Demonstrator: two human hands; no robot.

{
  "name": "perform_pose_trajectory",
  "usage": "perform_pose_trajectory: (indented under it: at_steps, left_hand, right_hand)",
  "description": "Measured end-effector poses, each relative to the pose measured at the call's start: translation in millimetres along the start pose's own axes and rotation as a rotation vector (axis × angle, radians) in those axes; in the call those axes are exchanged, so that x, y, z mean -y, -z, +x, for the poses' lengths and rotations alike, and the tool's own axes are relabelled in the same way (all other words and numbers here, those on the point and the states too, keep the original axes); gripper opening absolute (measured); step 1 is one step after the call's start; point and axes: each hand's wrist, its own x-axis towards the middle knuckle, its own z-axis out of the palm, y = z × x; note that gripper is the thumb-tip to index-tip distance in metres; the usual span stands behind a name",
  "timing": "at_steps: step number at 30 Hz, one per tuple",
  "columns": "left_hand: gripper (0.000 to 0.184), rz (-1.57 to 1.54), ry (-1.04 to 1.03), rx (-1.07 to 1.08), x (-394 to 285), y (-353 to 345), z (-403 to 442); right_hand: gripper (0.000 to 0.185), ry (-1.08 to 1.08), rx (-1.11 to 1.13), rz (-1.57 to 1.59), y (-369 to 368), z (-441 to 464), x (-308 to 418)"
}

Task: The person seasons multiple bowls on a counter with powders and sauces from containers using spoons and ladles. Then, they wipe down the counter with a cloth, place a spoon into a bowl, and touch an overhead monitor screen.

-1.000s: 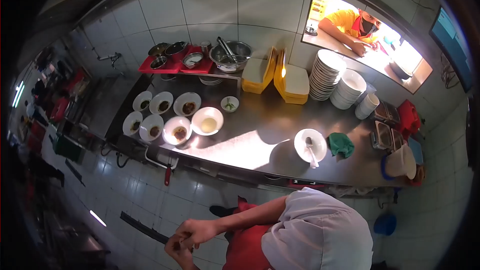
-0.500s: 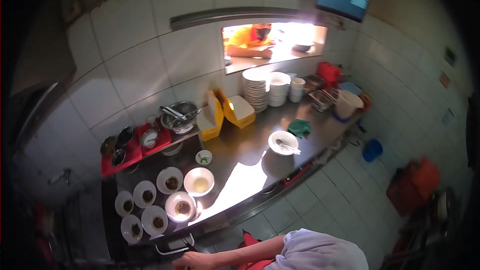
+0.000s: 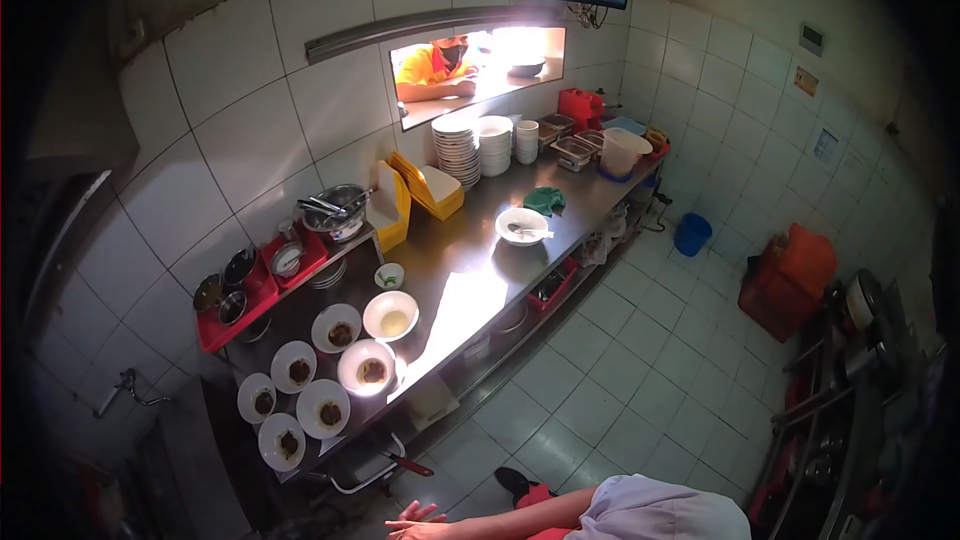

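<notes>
At the bottom edge my right hand (image 3: 418,522) reaches leftward, its fingers apart and nothing visible in it. A white sleeve covers the upper arm. Just above the hand, a red-handled utensil (image 3: 410,465) lies by a white bent metal bar (image 3: 365,485); its working end is hard to make out. My left hand is out of view. On the near end of the steel counter (image 3: 470,230) stand several white bowls with dark brown contents, one of them a sunlit bowl (image 3: 368,368). Beside them are a bowl of pale liquid (image 3: 391,315) and a small bowl with green bits (image 3: 389,276).
Farther along are a bowl with spoons (image 3: 522,227), a green cloth (image 3: 544,201), yellow containers (image 3: 395,205) and stacked plates (image 3: 456,152). Red trays (image 3: 240,312) hold metal pots. A person (image 3: 437,70) leans at the hatch. A blue bucket (image 3: 692,234) and red crate (image 3: 785,290) stand on the floor.
My view has turned right and shows more floor. My right hand was closed in a fist-like shape and now has its fingers spread. The red-handled utensil has come into clear view.
</notes>
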Motion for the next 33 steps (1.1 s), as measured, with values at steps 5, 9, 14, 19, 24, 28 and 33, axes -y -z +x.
perform_pose_trajectory:
  at_steps: [5,9,14,19,24,28,33]
  left_hand:
    - [0.047,0.174,-0.007,-0.019,-20.5,-18.6,-22.3]
    - [0.04,0.267,0.003,0.02,-12.6,-46.9,4.8]
    - [0.032,0.408,-0.048,0.07,-5.0,-100.5,95.4]
    - [0.045,0.639,-0.086,0.28,40.8,-174.5,210.2]
    - [0.074,0.529,0.167,0.524,55.5,-247.8,331.5]
    - [0.085,0.464,0.31,0.686,79.5,-275.9,414.6]
    - [0.074,1.034,0.127,0.739,102.7,-283.4,521.5]
  right_hand:
    - [0.063,-0.144,0.224,0.09,6.5,3.9,-23.7]
    - [0.071,-0.356,0.305,0.497,4.1,-14.9,-113.1]
    - [0.043,-0.48,0.27,1.028,121.2,-71.6,-119.8]
    - [0.027,-0.284,-0.22,0.933,224.5,-144.6,-193.7]
    - [0.025,-0.392,-0.28,0.816,339.0,-204.3,-241.7]
    - [0.033,-0.407,-0.441,0.739,396.7,-229.1,-269.7]
    - [0.045,-0.357,-0.642,0.515,434.3,-233.4,-308.3]
